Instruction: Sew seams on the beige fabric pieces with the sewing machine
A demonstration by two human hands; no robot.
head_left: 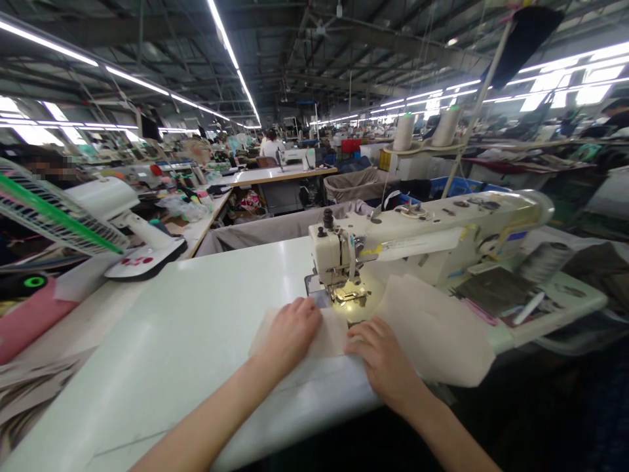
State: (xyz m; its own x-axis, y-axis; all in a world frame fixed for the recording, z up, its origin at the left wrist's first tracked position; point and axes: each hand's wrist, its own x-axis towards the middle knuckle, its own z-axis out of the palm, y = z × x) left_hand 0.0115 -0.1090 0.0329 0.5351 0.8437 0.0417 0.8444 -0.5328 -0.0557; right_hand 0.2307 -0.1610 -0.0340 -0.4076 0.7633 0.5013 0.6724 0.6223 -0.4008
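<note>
A white sewing machine [432, 229] stands on the pale table [196, 328], its small lamp lighting the needle area. A beige fabric piece [330, 335] lies flat in front of the needle. My left hand [295, 326] rests on its left part, palm down, fingers bent and close together. At the fabric's right edge is my right hand [376, 347], its fingers curled and the thumb side near the cloth; whether it pinches the edge is too small to tell. A larger beige fabric piece [437, 334] spreads to the right, beside my right hand and below the machine arm.
A white fan [147, 246] stands on the left. On the machine's right side are a grey thread cone [545, 261], dark cloth [496, 295] and pink-handled scissors [479, 312]. Thread cones [403, 133] stand behind. A grey cloth bin [265, 229] borders the table's far edge.
</note>
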